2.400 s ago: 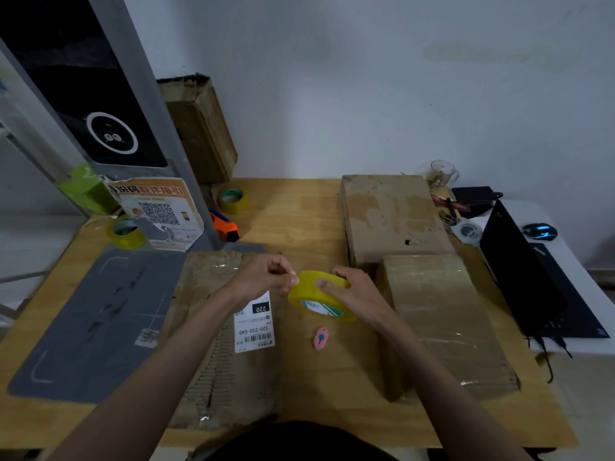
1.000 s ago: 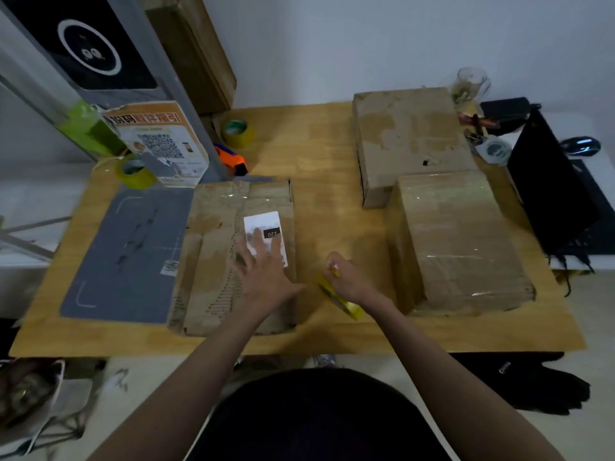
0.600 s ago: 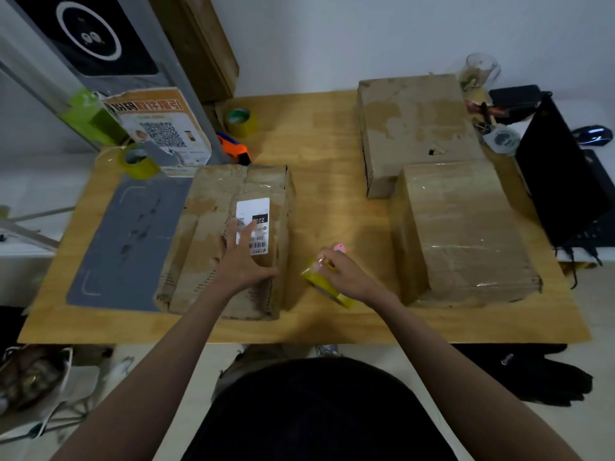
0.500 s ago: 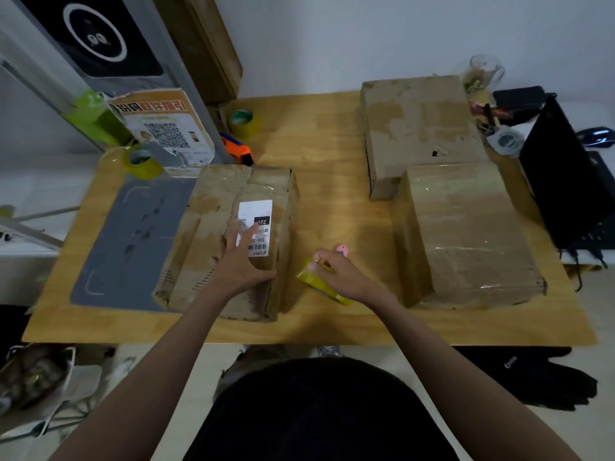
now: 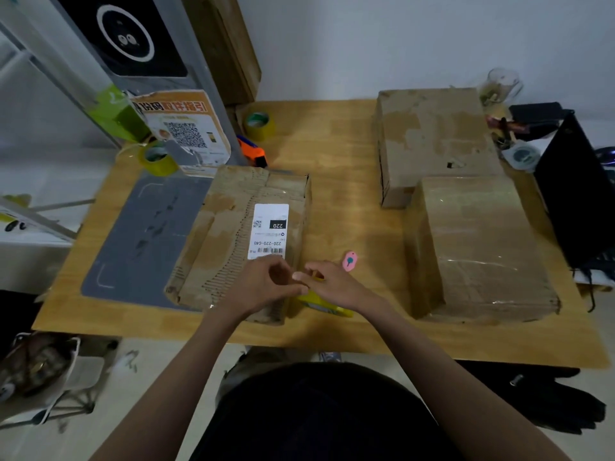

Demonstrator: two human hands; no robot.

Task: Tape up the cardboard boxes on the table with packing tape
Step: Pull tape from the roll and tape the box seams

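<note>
Head view: both hands meet at the near right corner of the flat cardboard box (image 5: 239, 234). The right hand (image 5: 332, 286) curls round the yellow tape roll (image 5: 321, 302), which sits just right of that corner, on or just above the wooden table (image 5: 346, 181). The left hand (image 5: 263, 284) has fingers bent, fingertips by the right thumb; a pinched tape end cannot be made out. The box's long axis runs away from the person, so the strip likely goes forward past the white label (image 5: 269, 231).
</note>
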